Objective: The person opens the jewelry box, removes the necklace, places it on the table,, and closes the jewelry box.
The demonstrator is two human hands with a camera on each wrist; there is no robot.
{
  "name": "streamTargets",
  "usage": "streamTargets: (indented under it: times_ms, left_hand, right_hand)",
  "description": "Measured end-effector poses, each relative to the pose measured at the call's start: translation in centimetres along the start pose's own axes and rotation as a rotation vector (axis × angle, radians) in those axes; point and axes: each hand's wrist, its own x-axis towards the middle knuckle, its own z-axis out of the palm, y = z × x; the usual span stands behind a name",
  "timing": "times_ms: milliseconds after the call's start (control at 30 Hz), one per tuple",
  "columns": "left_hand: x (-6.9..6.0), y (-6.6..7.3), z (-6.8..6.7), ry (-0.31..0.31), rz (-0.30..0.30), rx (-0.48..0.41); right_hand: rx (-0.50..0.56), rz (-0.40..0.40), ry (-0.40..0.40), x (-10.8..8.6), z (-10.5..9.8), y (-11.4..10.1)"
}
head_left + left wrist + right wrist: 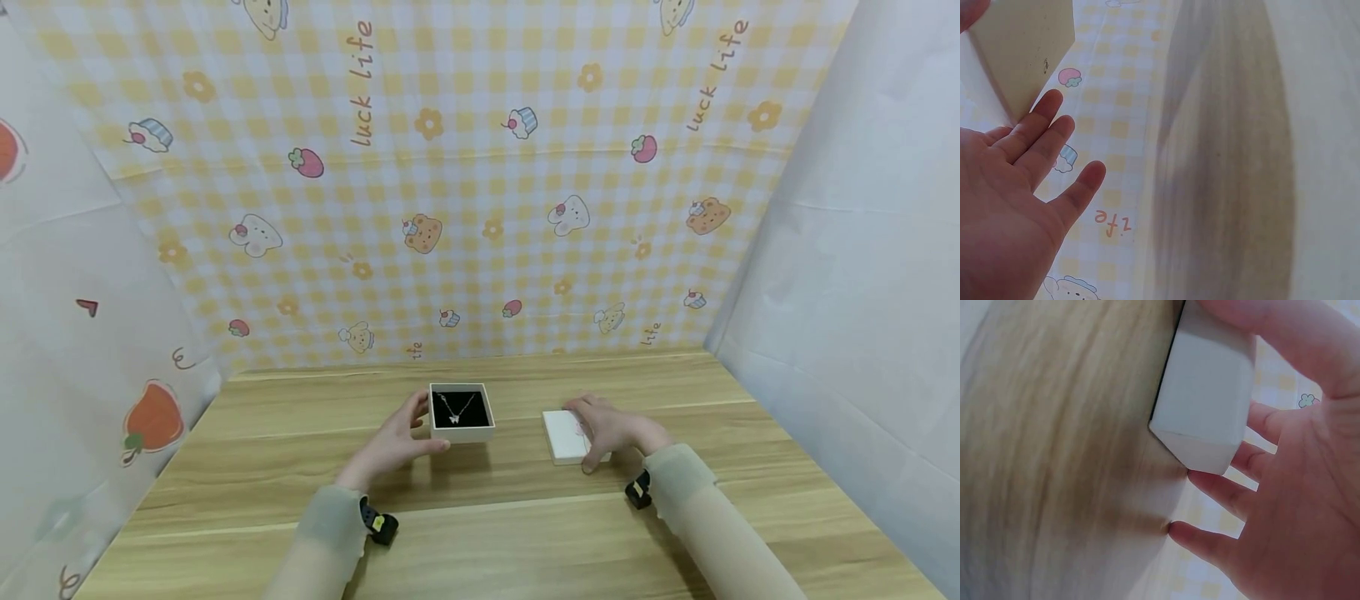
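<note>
Gripping, hands: left [390, 446], open white box [462, 434], black insert [476, 416], silvery pendant necklace [454, 419]; right [613, 430], flat white lid [564, 439].

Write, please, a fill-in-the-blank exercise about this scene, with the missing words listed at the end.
1. The left hand holds the white box, where a necklace lies on an insert of ____ colour.
2. The right hand grips the white lid, which in the head view is to the ____ of the box.
3. The repeated words on the checked backdrop read "luck ____".

Missing words: black; right; life.
</note>
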Motion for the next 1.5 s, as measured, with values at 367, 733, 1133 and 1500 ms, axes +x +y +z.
streamTargets:
  times_ms: [367,733,1133,1500]
  left_hand:
    - [-0.1,0.1,-0.1,0.006,0.000,-0.009]
    - [0.0,0.2,-0.2,0.008,0.010,-0.006]
    - [-0.1,0.7,-0.2,0.026,0.021,-0.010]
    - [0.0,0.9,-0.2,0.015,0.059,-0.042]
  right_hand:
    - [0.088,-0.085,0.046,-0.3,-2.0,-0.9]
    - [0.163,-0.192,0.105,1.3,-2.5,-5.5]
    - [0.464,-0.384,0.089,4.2,-0.7,-9.1]
    - [0.528,-0.405,0.076,5.2,1.2,-9.2]
